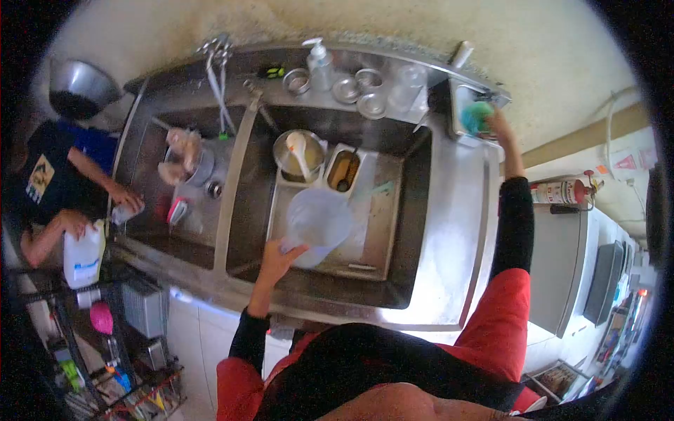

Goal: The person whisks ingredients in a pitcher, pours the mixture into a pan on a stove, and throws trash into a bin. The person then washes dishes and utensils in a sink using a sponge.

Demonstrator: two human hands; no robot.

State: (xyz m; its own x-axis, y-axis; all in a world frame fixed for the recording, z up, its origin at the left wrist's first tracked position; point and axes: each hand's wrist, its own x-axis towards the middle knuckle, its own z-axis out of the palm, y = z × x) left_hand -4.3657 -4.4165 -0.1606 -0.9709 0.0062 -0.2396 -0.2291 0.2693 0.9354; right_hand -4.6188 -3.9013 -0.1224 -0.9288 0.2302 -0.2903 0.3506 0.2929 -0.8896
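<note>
My left hand [281,260] grips the rim of a translucent plastic tub [319,219], tipped over the right sink basin [414,210]. Stretched out to the far right, my right hand [497,128] is closed on a green scrubber [477,116], in or just above a small metal tray [460,105]. Under and behind the tub are a metal bowl [282,156] with a white ladle-like spoon [299,151] and a rectangular steel pan [344,170] of brownish liquid. A large flat metal tray [375,242] lies beneath them.
A co-worker [49,168] at the left holds a white jug [83,259] by the left basin, where a tub with gloves [184,151] stands. Along the back ledge are a faucet [217,77], a pump bottle [319,67] and several small metal bowls [345,90]. A fire extinguisher [562,192] hangs at right.
</note>
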